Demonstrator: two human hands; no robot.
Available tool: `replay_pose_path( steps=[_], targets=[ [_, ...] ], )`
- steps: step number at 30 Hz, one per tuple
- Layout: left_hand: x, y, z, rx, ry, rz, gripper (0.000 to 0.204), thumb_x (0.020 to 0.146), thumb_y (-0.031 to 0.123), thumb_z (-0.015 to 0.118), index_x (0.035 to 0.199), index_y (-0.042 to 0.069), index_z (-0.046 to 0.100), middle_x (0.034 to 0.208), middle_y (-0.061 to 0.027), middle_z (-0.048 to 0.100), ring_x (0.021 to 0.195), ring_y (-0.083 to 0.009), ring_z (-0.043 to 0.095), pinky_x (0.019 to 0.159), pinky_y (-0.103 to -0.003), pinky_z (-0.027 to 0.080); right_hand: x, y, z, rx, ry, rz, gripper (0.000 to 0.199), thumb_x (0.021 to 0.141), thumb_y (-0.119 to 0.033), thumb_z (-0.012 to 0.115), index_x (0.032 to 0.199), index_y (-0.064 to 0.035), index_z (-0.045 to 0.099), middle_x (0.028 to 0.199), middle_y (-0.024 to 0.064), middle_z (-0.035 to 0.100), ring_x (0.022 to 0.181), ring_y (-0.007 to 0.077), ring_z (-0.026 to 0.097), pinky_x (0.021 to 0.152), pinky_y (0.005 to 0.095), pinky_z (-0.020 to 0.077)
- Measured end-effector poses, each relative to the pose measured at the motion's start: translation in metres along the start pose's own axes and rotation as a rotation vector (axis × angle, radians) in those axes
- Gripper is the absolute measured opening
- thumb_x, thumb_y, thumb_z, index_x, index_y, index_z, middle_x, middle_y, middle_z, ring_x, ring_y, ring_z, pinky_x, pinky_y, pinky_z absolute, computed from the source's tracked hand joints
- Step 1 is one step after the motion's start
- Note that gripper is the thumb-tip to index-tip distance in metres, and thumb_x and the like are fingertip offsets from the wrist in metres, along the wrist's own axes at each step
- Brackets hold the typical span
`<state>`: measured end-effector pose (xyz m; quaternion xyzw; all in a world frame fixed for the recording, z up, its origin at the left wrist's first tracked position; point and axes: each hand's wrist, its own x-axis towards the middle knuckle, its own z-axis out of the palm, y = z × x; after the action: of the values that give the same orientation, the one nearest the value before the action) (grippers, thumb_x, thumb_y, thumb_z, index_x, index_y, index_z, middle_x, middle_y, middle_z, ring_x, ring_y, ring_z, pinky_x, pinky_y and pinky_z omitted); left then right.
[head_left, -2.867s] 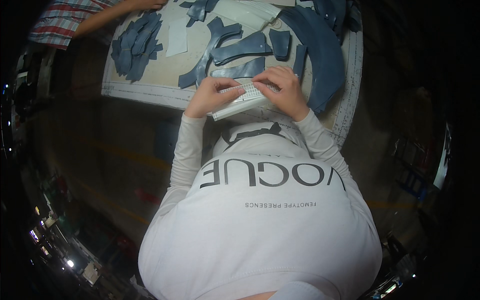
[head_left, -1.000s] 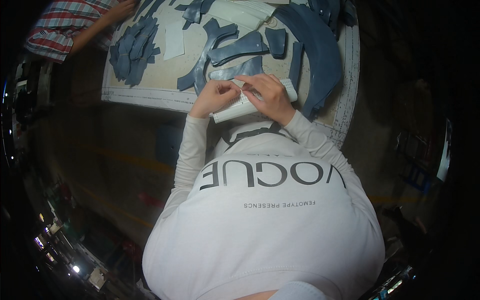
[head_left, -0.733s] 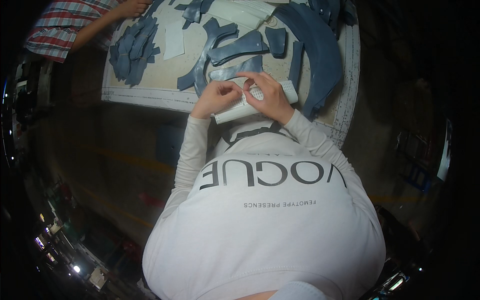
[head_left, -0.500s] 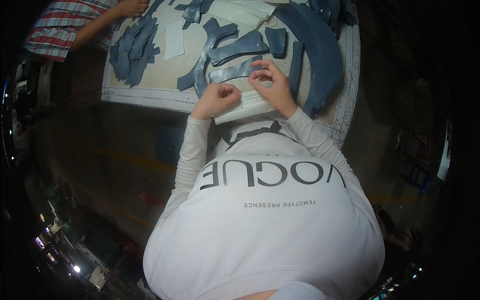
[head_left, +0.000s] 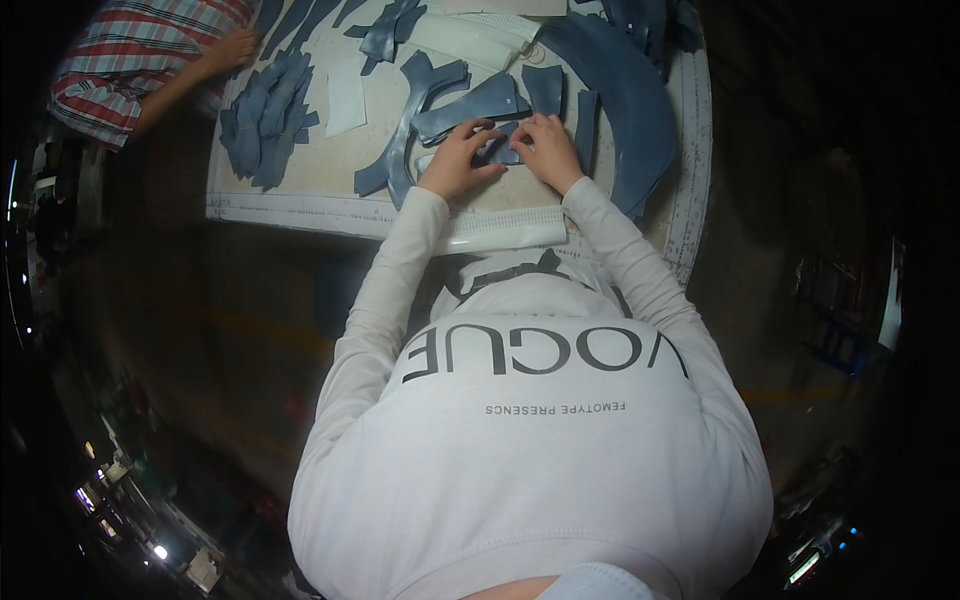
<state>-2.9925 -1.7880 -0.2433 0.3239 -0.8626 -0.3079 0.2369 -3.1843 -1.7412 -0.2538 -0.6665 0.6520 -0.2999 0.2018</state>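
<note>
Working from afar, I rest my left hand (head_left: 460, 162), thumb and fingers apart, around a blue piece (head_left: 503, 152) on the table (head_left: 335, 162). My right hand (head_left: 546, 153) meets its right end (pinching or not, I cannot tell).

Room below sheet (head_left: 345, 98); blue strip (head_left: 587, 130) flanks right hand (head_left: 543, 150)

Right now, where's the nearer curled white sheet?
In the head view's upper half, near mid-width, the nearer curled white sheet lies along the table's near edge, below the left hand and the right hand in the picture.
</note>
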Motion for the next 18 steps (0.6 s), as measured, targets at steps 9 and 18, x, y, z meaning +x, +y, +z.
replay_pose_path(
  steps=[9,18],
  targets=[
    [-0.001,-0.011,0.006,0.073,0.014,0.060,0.044,0.070,0.026,0.083,0.109,0.008,0.068,0.115,-0.0111,0.063,0.095,-0.0265,0.064,0.076,-0.034,0.054,0.000,-0.004,0.004,-0.162,0.143,-0.154,0.007,0.075,-0.013,0.072,0.079,-0.0078,0.068,0.088,0.0049,0.059,0.091,0.0259,0.055,0.078,0.0376,0.0494],
    [0.003,-0.012,0.000,0.151,-0.033,0.116,0.037,0.074,0.029,0.079,0.107,0.013,0.071,0.120,-0.0094,0.064,0.101,-0.0265,0.062,0.085,-0.037,0.052,0.000,0.000,-0.007,-0.068,0.072,0.068,0.010,0.075,-0.016,0.074,0.082,-0.0094,0.071,0.091,0.0035,0.059,0.095,0.0249,0.055,0.081,0.0361,0.0490]
  ],
)
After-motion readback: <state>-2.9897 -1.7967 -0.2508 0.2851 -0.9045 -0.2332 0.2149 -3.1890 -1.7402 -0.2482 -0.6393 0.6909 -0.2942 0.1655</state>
